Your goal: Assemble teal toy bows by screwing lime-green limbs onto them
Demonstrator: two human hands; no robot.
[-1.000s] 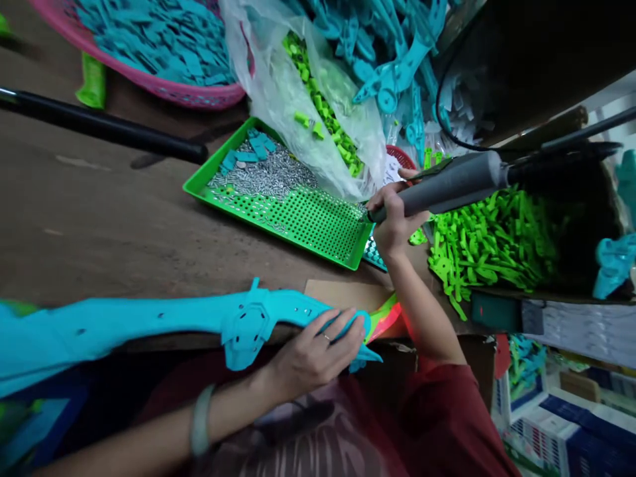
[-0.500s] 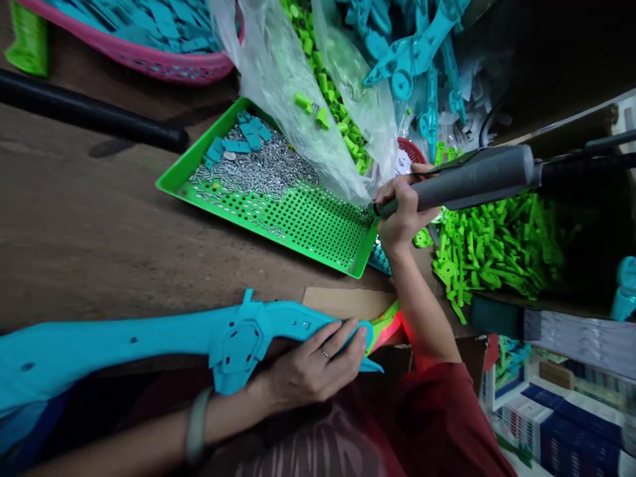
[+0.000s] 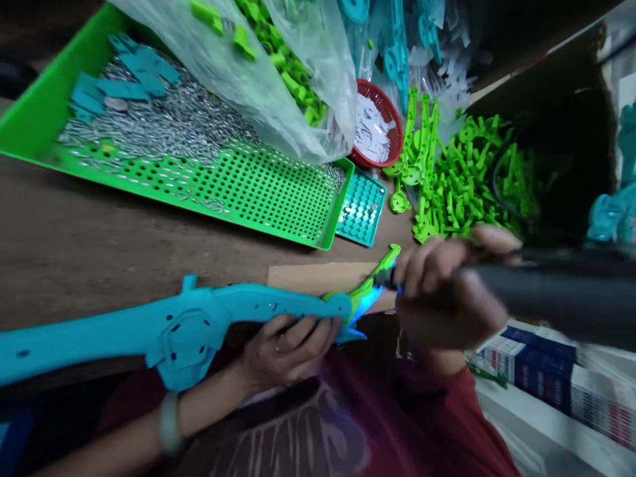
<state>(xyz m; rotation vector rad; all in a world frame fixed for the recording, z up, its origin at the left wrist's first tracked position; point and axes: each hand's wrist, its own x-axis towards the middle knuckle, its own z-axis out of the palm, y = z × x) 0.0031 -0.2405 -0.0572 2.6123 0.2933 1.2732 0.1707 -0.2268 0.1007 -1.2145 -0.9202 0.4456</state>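
A long turquoise plastic toy gun [image 3: 189, 331] lies along the table's front edge. My left hand [image 3: 293, 351] is closed over its narrow right end. A bright green piece [image 3: 385, 262] sticks out from that end, with blue light glowing beside it. My right hand [image 3: 447, 291], blurred by motion, is wrapped round a dark electric screwdriver [image 3: 546, 281] that lies nearly level. The driver's tip is at the green piece; whether it sits on a screw cannot be made out. Under the green piece lies a flat strip of cardboard [image 3: 298, 278].
A green perforated tray [image 3: 278, 199] holds many small screws and some turquoise pieces. A plastic bag [image 3: 199, 86] of green parts rests over it. To its right are a turquoise dimpled tray [image 3: 360, 212], a red basket [image 3: 390, 142] of white pieces, and a heap of green parts [image 3: 462, 179].
My right hand has brought the screwdriver from the tray's right corner down to the green piece. The glow went from red to blue. My view has shifted; my left hand stays on the toy gun.
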